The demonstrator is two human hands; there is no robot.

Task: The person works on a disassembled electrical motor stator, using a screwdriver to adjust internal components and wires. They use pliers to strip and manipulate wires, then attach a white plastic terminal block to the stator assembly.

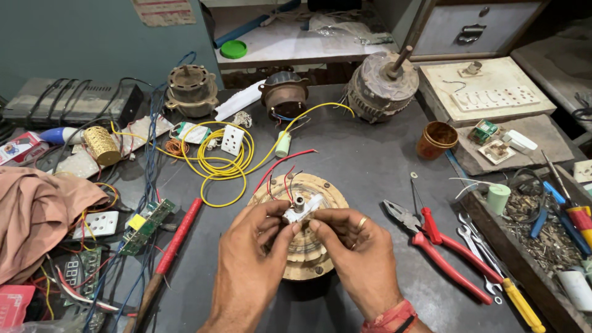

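Both hands meet right over the round tan motor stator (pixel 320 188) in the middle of the dark workbench (pixel 370 154). The left hand (pixel 250 259) and the right hand (pixel 357 253) each pinch an end of a small white plastic piece (pixel 301 211) with their fingertips, holding it just above the stator's centre shaft. Red wires (pixel 280 166) run off the stator's far side. Red-handled pliers (pixel 431 246) lie just right of the stator, with spanners beside them. A loose coil of yellow wire (pixel 219 163) sits behind and left of it, and a green circuit board (pixel 147 225) is further left.
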